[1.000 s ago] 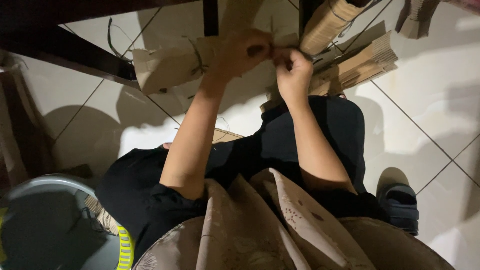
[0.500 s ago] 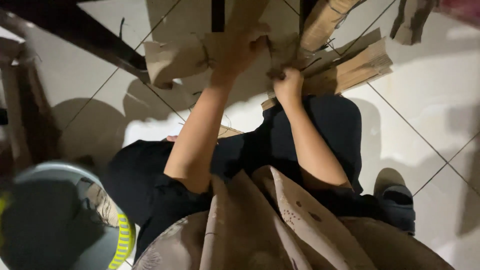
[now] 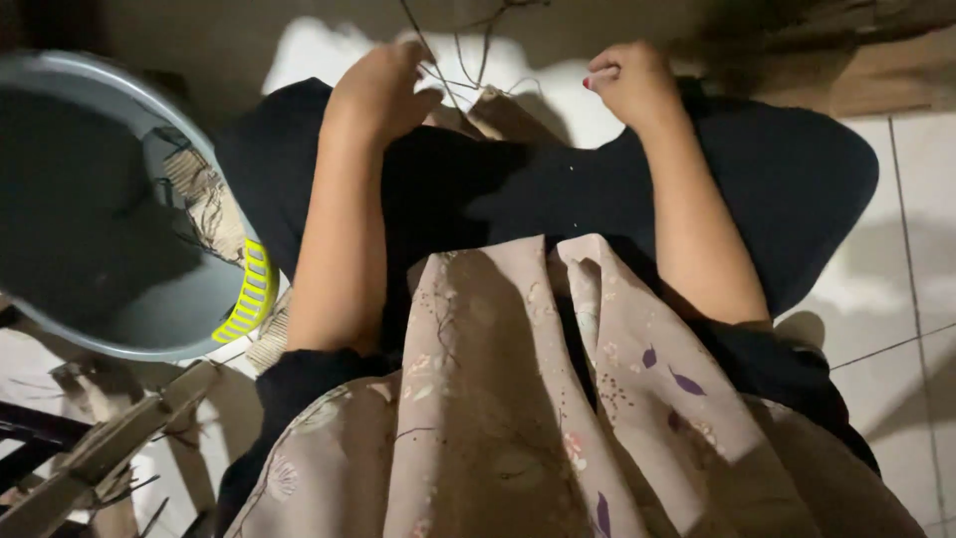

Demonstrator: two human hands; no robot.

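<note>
A pale tiled floor (image 3: 921, 199) in a dim room, lit in patches, lies under a seated person in dark trousers and a beige floral top, seen from above. Both bare hands work at the knees. The left hand (image 3: 383, 90) is curled over a bunch of thin dry fibres (image 3: 453, 60), its fingers folded down towards the palm; its grip looks closed on the strands, though the fingertips are hidden from view. The right hand (image 3: 627, 80) is drawn into a loose fist with thumb and forefinger pinched together, apparently on the end of a strand too fine to make out. The fibres rise from between the two hands and trail off past the top edge, above a flat tan strip (image 3: 498, 115) that lies across the lap between the wrists.

To the person's left a grey plastic tub (image 3: 149, 329) with a yellow-green handle (image 3: 249, 294) stands close against the thigh, a frayed tuft of the same straw-coloured stuff (image 3: 209, 204) hanging over its rim. Rough wooden slats (image 3: 110, 448) lie on the floor below it, and brown board (image 3: 876, 85) lies in shadow at upper right.

By the look of them the fibres are light, dry and wiry, likely brittle, and apt to snap if bent sharply or to slip through a slack grip. They would be best taken near the base, where the strands gather, with a firm fingertip pinch.
</note>
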